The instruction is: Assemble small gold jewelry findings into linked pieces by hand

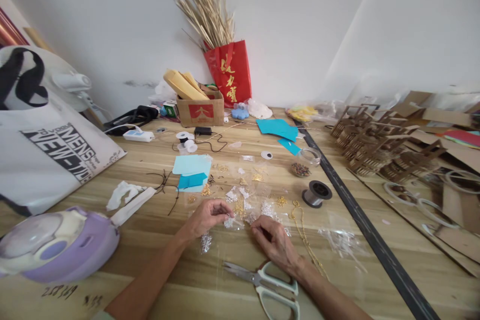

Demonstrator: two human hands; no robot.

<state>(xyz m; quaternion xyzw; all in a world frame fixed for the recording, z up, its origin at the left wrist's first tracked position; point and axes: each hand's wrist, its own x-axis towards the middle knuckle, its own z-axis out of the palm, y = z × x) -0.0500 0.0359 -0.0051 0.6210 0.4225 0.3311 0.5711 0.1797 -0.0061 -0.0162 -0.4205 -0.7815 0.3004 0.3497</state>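
Observation:
My left hand (210, 216) is closed in a pinch above small silvery pieces. Whatever it pinches is too small to name. To its right, my right hand (275, 240) has its fingers curled together beside a pile of clear beads (267, 208); what they hold, if anything, is hidden. Between and beyond both hands lie small gold pieces (239, 207) and white pieces (231, 193). A cluster of silver pieces (206, 243) sits just below my left hand. Scissors with pale green handles (277, 287) lie partly under my right wrist, and a gold chain (300, 225) runs beside it.
A spool of wire (317, 194) and a jar of dark beads (301, 169) stand right of the pieces. Blue sheets (277, 129) lie farther back. At left are a purple appliance (78, 245) and a white bag (56, 145); wooden baskets (378, 145) stand at right.

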